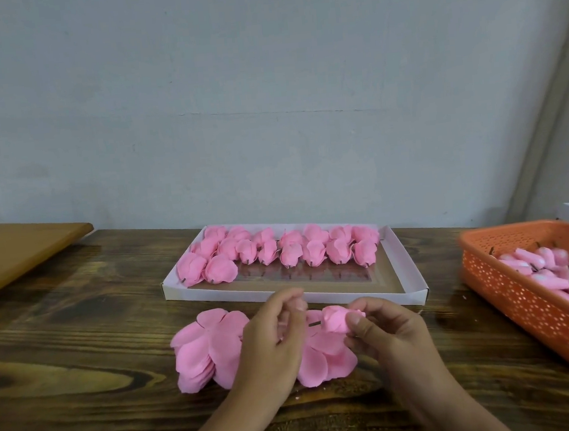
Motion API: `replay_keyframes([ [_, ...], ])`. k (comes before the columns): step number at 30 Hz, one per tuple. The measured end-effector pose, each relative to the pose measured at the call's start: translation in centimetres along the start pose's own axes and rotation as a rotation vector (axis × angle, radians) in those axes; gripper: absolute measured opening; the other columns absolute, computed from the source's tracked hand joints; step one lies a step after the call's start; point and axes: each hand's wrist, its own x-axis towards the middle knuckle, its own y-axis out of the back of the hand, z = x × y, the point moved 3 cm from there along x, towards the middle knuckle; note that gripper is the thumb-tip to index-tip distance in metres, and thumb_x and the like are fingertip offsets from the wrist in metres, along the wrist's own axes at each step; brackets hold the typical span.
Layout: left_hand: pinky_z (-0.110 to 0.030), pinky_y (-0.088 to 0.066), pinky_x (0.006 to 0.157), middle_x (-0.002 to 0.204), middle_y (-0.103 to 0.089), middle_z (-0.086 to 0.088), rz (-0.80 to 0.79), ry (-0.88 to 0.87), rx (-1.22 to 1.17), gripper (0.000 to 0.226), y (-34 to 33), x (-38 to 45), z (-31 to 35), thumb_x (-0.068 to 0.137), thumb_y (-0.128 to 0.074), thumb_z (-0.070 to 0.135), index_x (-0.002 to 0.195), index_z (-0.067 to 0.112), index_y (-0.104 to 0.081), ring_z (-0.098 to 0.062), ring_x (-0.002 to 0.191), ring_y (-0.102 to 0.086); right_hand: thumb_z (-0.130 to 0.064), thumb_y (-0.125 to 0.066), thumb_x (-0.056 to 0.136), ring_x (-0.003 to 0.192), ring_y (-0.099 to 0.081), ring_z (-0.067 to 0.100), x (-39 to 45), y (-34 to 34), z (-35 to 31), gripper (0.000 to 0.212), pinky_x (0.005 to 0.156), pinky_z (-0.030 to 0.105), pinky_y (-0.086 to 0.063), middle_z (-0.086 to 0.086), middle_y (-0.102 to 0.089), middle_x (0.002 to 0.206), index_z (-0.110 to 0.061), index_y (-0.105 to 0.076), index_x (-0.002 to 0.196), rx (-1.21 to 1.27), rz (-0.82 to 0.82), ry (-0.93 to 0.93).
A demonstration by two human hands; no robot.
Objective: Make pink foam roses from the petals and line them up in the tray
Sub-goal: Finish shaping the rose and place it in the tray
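Lying far to the left of the white tray [408, 266], a flat brown cardboard sheet [14, 252] sits on the dark wooden table [80, 336]. Just in front of the tray, a pile of pink petals [205, 352] is spread on the wood. The left hand [270, 340] is over that pile, in front of the tray's near wall. Its fingers are curled and pinch something small and pink, but it is too blurry to tell what it is. Next to it, the right hand [386, 330] pinches a pink rosebud [335, 319] between thumb and fingers, with the bud's thin dark stem pointing at the left hand. Inside the tray, along its far side, finished pink roses [279, 250] lie in rows. To the right of the tray, well apart, an orange basket [525, 311] holds more pink buds [556, 274].
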Motion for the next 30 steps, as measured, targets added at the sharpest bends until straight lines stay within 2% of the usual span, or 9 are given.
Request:
replay_keyframes([
  [3, -0.015, -0.053, 0.074, 0.094, -0.076, 0.015, -0.163, 0.143, -0.136, 0.040, -0.5, -0.2, 0.0, 0.087, -0.045, 0.062, 0.101, 0.038, -0.074, 0.002, 0.086, -0.070, -0.023, -0.077, 0.076, 0.068, -0.067, 0.019, -0.1, -0.3, -0.2, 0.012, 0.057, 0.030, -0.054, 0.011, -0.075, 0.084, -0.017, -0.077, 0.086, -0.023, -0.052, 0.087],
  [7, -0.018, -0.053, 0.059, 0.074, -0.076, -0.003, -0.338, 0.208, -0.297, 0.033, -0.9, -0.5, 0.4, 0.085, -0.055, 0.058, 0.096, 0.035, -0.076, -0.008, 0.063, -0.069, -0.011, -0.075, 0.080, 0.077, -0.072, 0.022, -0.2, -0.7, -0.8, 0.010, 0.069, 0.027, -0.057, 0.013, -0.076, 0.088, -0.019, -0.078, 0.087, -0.127, -0.096, 0.271],
  [15, -0.025, -0.058, 0.061, 0.082, -0.070, -0.017, -0.428, 0.486, -0.762, 0.036, -1.7, -0.9, 0.5, 0.081, -0.070, 0.027, 0.104, -0.002, -0.072, -0.021, 0.068, -0.071, -0.024, -0.085, 0.071, 0.081, -0.073, 0.016, -0.5, -1.3, -0.8, 0.029, 0.067, 0.025, -0.057, 0.008, -0.077, 0.095, -0.030, -0.076, 0.098, -0.051, -0.055, 0.159],
  [18, -0.027, -0.058, 0.061, 0.083, -0.068, -0.018, -0.438, 0.522, -0.855, 0.027, -2.1, -1.2, 1.0, 0.081, -0.072, 0.023, 0.099, 0.003, -0.075, -0.021, 0.066, -0.069, -0.037, -0.086, 0.067, 0.100, -0.072, 0.026, -0.6, -1.5, -0.5, 0.040, 0.081, 0.038, -0.060, 0.008, -0.076, 0.106, -0.033, -0.074, 0.105, -0.045, -0.092, 0.092],
  [21, -0.026, -0.058, 0.062, 0.090, -0.067, -0.017, -0.451, 0.565, -0.858, 0.026, -2.3, -1.5, 1.2, 0.085, -0.072, 0.020, 0.105, 0.003, -0.074, -0.019, 0.069, -0.067, -0.043, -0.077, 0.074, 0.107, -0.071, 0.026, -1.0, -2.4, -0.6, 0.035, 0.081, 0.032, -0.060, 0.006, -0.075, 0.111, -0.030, -0.074, 0.107, -0.036, -0.230, 0.070],
  [25, -0.024, -0.055, 0.061, 0.096, -0.063, -0.018, -0.487, 0.574, -0.843, 0.032, -2.4, -1.7, 1.3, 0.091, -0.070, 0.022, 0.113, 0.000, -0.072, -0.017, 0.071, -0.065, -0.050, -0.070, 0.077, 0.111, -0.069, 0.020, -1.1, -2.7, -0.3, 0.039, 0.089, 0.038, -0.059, 0.001, -0.073, 0.119, -0.036, -0.071, 0.114, -0.089, -0.236, 0.075],
  [27, -0.022, -0.054, 0.061, 0.085, -0.064, -0.011, -0.517, 0.561, -0.807, 0.026, -2.4, -1.8, 1.6, 0.092, -0.070, 0.028, 0.103, 0.005, -0.076, -0.014, 0.069, -0.065, -0.053, -0.066, 0.080, 0.098, -0.072, 0.012, -1.2, -2.8, -0.3, 0.042, 0.080, 0.030, -0.060, -0.003, -0.075, 0.111, -0.035, -0.069, 0.118, -0.118, -0.245, 0.078],
  [28, -0.022, -0.054, 0.060, 0.081, -0.065, -0.009, -0.528, 0.560, -0.801, 0.025, -2.4, -1.8, 1.6, 0.093, -0.069, 0.031, 0.099, 0.008, -0.077, -0.013, 0.067, -0.065, -0.055, -0.065, 0.081, 0.079, -0.070, 0.008, -1.2, -2.9, -0.4, 0.043, 0.068, 0.023, -0.059, -0.005, -0.077, 0.097, -0.033, -0.070, 0.118, -0.110, -0.251, 0.074],
  [30, -0.022, -0.054, 0.059, 0.078, -0.066, -0.010, -0.532, 0.569, -0.813, 0.032, -2.4, -1.8, 1.7, 0.097, -0.062, 0.036, 0.100, 0.009, -0.077, -0.015, 0.066, -0.065, -0.054, -0.062, 0.083, 0.051, -0.053, 0.002, -1.3, -3.0, -0.5, 0.044, 0.049, 0.014, -0.046, -0.008, -0.071, 0.072, -0.026, -0.071, 0.115, -0.076, -0.252, 0.070],
])
